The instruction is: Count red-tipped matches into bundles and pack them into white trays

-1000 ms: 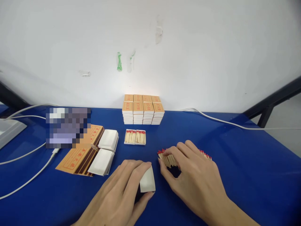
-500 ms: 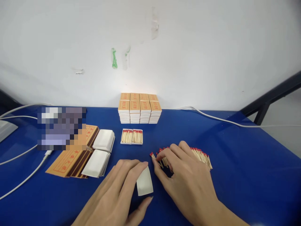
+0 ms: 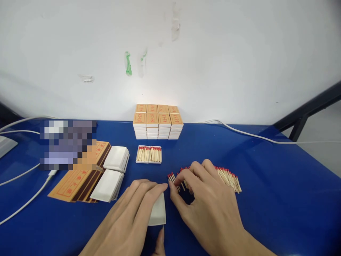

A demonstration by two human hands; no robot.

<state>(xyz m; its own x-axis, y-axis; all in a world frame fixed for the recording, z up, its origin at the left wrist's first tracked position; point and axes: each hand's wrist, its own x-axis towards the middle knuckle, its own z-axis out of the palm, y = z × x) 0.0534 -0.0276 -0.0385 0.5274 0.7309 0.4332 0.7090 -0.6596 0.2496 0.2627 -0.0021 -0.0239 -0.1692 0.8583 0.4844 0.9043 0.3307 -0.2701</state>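
My left hand (image 3: 133, 215) curls round a small white matchbox tray (image 3: 158, 211), fingers over its far side and thumb at its near edge. The hand covers much of the tray, so its inside shows only in part. My right hand (image 3: 207, 199) bends over a loose row of red-tipped matches (image 3: 229, 177). Thumb and index finger close together at the row's left end, by a few matches (image 3: 172, 176); the palm hides the row's middle. Beyond the hands, two open trays filled with matches (image 3: 149, 154) lie side by side.
Stacked orange-topped matchboxes (image 3: 158, 121) stand against the wall. To the left are piles of white trays (image 3: 106, 185) and flat orange sleeves (image 3: 71, 181), beside a blurred-out object (image 3: 69, 142). White cables (image 3: 29, 208) cross the left side; another cable (image 3: 247, 131) runs back right.
My left hand has drawn the white tray slightly left and nearer, its thumb now at the tray's edge. My right fingertips have shifted a little left, with several matches at the row's left end.
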